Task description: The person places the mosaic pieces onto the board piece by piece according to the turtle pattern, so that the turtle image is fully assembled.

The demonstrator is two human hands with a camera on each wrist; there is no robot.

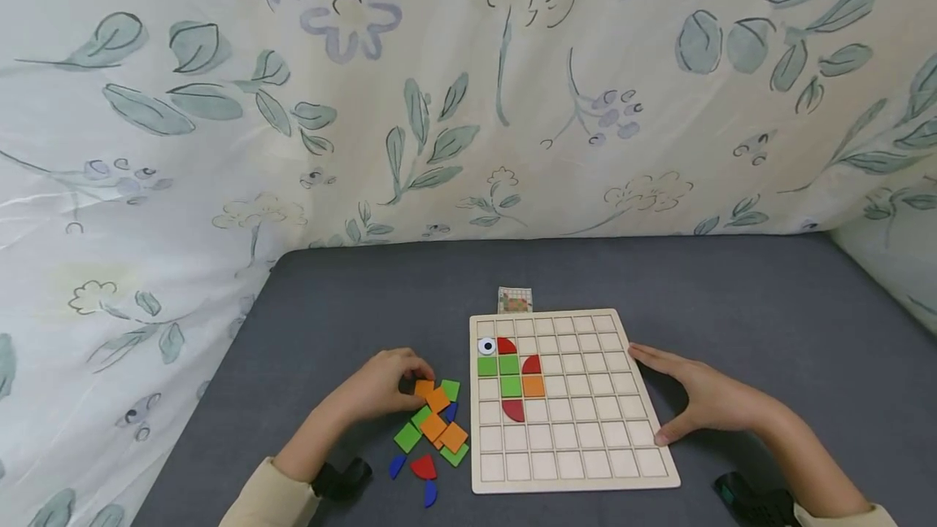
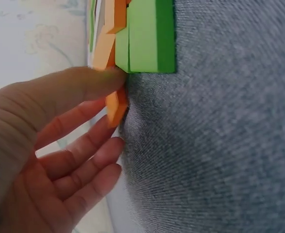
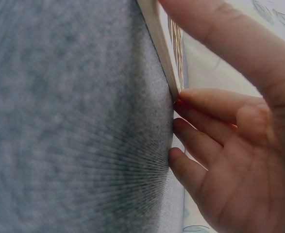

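Observation:
My left hand (image 1: 382, 382) pinches an orange square tile (image 1: 424, 388) between thumb and forefinger, at the upper left of a loose tile pile. In the left wrist view, that orange tile (image 2: 115, 110) shows below the thumb, beside a green tile (image 2: 149, 39). My right hand (image 1: 706, 397) rests against the right edge of a wooden grid board (image 1: 578, 485), thumb and fingers spread and fairly straight. The right wrist view has the fingertips touching the board edge (image 3: 162, 53). On the board's left part lie an eye tile (image 1: 486, 346), green squares (image 1: 508, 364), an orange square (image 1: 533, 385) and red quarter-rounds (image 1: 514, 411).
Orange and green squares (image 1: 407, 437) overlap left of the board. A red quarter-round (image 1: 424, 467) and blue curved pieces (image 1: 430, 494) lie nearer me. A small picture card (image 1: 516, 300) touches the board's far edge. Flowered cloth (image 1: 439, 145) hangs behind the grey table (image 1: 366, 291).

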